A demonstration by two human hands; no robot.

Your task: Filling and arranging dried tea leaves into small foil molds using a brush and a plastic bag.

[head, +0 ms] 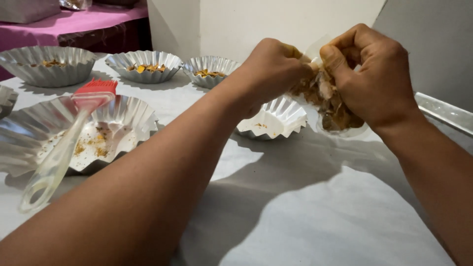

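Nearest us on the table (315,221), white sheet over it, we see bare cloth and arm shadows. At the left edge we see a brush (64,138), red bristles and clear handle, lying slanted across a big foil mold (29,133), bristles up on the rim. Just beside it on the right sits a second mold (120,130) holding orange-brown crumbs. Mid-table we have a small mold (276,120), a few crumbs inside, partly under our left hand.

Above that small mold, lifted off the table, both our hands meet on a clear bag (335,111) of brownish bits. Our left hand (273,69) is curled tight, fingers pinching the bag's top from the left. Our right hand (369,74) is fisted too, thumb and fingers gripping the same bag top from the right; the filled part hangs below the right palm. Hands nearly touching.

Along the far edge we count three more molds in a row: left one (47,64), middle one (144,65), right one (209,70), each with orange crumbs. Far left corner beyond, a pink cloth (74,22).
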